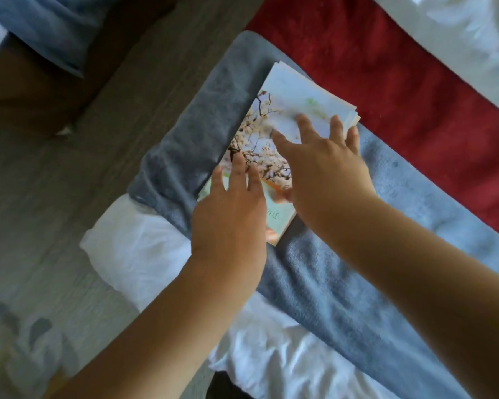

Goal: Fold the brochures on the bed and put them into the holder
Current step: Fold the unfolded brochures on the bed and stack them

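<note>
Both the left hand (231, 208) and right hand (323, 165) lie flat on the brochures (288, 110).

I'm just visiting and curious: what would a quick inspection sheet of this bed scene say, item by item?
Surface: white-sheeted bed, grey-blue blanket and red blanket across it.
Job's things: brochures stacked on the grey-blue blanket; holder not seen.
Clutter: nothing seen.
Grips: left hand and right hand flat on the top brochure, fingers straight.
Cables: nothing seen.
Surroundings: grey wooden floor beside the bed.
</note>
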Tool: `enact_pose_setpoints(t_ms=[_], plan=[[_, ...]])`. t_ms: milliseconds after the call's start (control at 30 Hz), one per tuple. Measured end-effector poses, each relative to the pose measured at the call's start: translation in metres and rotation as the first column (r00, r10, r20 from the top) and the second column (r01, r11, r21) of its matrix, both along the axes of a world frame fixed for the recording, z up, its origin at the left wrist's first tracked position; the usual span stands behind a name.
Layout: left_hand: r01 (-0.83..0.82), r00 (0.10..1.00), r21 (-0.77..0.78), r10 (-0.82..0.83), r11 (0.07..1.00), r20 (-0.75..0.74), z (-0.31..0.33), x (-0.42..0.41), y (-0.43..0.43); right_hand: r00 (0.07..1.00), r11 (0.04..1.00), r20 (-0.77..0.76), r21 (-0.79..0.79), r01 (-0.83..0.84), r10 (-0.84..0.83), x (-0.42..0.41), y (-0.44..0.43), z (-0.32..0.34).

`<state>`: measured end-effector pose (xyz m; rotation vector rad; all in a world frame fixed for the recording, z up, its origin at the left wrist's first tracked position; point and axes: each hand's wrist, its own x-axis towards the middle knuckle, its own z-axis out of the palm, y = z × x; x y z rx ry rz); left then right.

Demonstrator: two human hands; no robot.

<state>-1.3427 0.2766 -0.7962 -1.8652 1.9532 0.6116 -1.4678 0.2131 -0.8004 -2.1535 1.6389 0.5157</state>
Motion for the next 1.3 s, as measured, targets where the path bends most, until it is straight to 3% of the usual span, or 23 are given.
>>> enact_pose_setpoints(t_ms=[367,633,833,967,1133,1300], plan=[[-0.033,0.998,0.182,0.024,0.983,0.052,-0.027,0.0,-0.022,0.991,0.985,-0.125,0.161,0.059,-0.039,0.022,-0.015,-0.028],[-0.116,0.992,0.263,0.097,0.958,0.084,-0.037,-0.013,-0.033,0.996,0.981,-0.081,0.187,0.047,-0.032,0.014,-0.017,-0.049],[0.035,0.987,0.309,-0.081,0.95,0.139,-0.037,-0.027,-0.049,0.995,0.976,0.036,0.203,0.079,-0.089,0.008,-0.013,-0.051],[0.046,0.973,0.32,-0.115,0.946,0.201,-0.027,-0.037,-0.052,0.989,0.984,0.127,0.172,0.049,-0.071,-0.001,-0.011,-0.044],[-0.08,0.962,0.271,0.003,0.959,0.272,-0.013,-0.04,-0.039,0.953,0.992,0.298,0.126,0.026,-0.063,-0.021,0.01,-0.033],[-0.085,0.967,0.186,0.036,0.979,0.252,0.001,-0.032,-0.021,0.972,0.993,0.214,-0.041,0.112,-0.101,-0.081,0.052,-0.029]])
